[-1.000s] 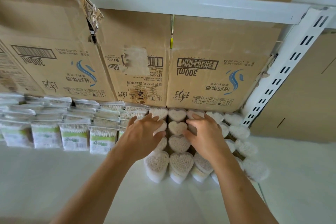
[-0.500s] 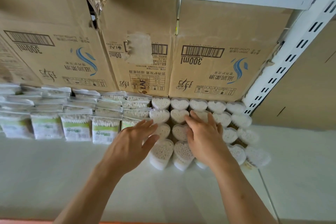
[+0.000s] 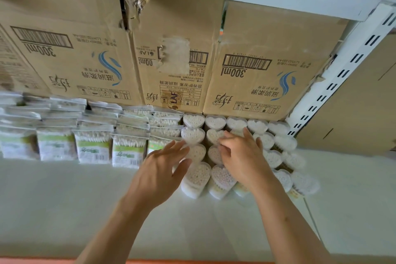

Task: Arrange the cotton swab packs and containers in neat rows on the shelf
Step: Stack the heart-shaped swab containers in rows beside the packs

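Both hands are at the block of tubs. The left hand is flat, its fingers straight and spread against the block's left flank, gripping nothing. I use it as a fence so the outer column cannot slide toward the bags. The right hand lies over the middle columns with its fingers bent down onto the lids. I cannot tell whether they pinch one tub or only press on it.

Under everything runs the white shelf, with bare board between me and the stock. I judge the goods sit deep so the back wall can square them.

That wall is the line of cardboard boxes, printed upside down. The rearmost items butt against them, which gives each row a straight edge. At the right a slotted upright closes the corner.

The swab packs stand on the left in overlapping ranks, labels facing me, and look fairly even already.

The heart-shaped containers fill the right side, lids up and touching one another. The columns under my hands read straight. Those nearest the upright fan outward, so I judge that side needs closing up next.

Smallest, the front-left container sits just beside my left thumb and leans slightly forward. A careless push could tip it.
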